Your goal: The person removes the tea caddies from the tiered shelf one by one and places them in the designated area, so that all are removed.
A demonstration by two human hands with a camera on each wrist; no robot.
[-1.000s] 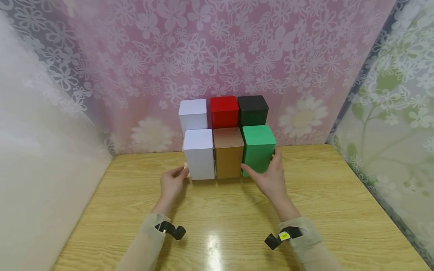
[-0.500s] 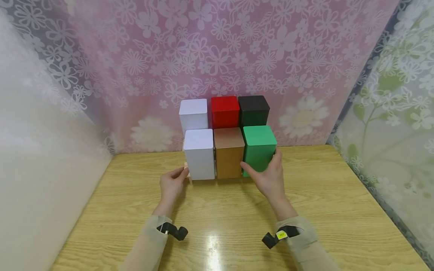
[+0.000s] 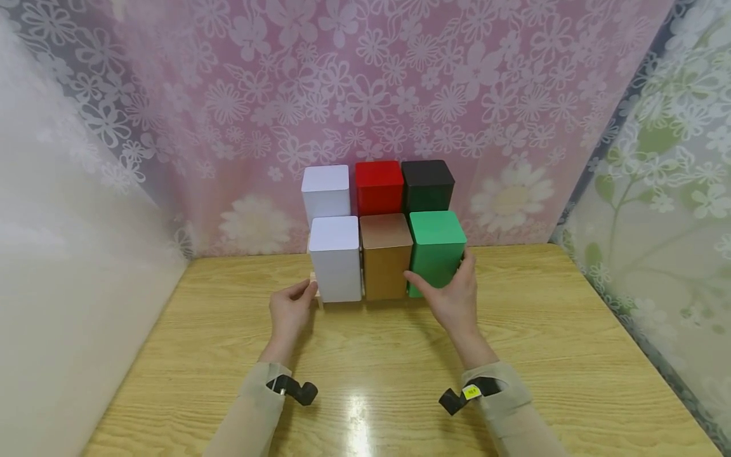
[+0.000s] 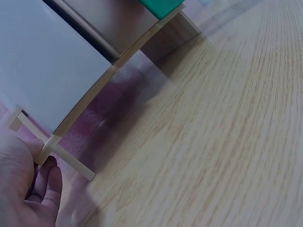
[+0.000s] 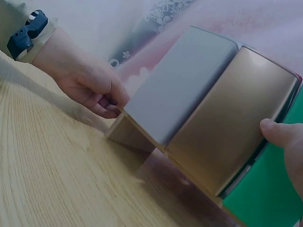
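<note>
Several upright boxes with rounded corners stand in two rows on a small wooden rack. In the front row are a white box, a brown box and a green box. My left hand pinches the rack's left end between thumb and fingers, beside the white box. My right hand spans the green box, its fingers along the right side. In the right wrist view its thumb lies at the brown box's right edge. The right fingertips are partly hidden behind the green box.
Behind them, higher up, stand another white box, a red box and a black box. A pink flowered curtain hangs close behind. The wood-grain table extends in front and to both sides.
My right thumb and wrist have shifted slightly left, the thumb now a little over the brown box's edge. The left hand stays at the rack's end, and the boxes keep their places.
</note>
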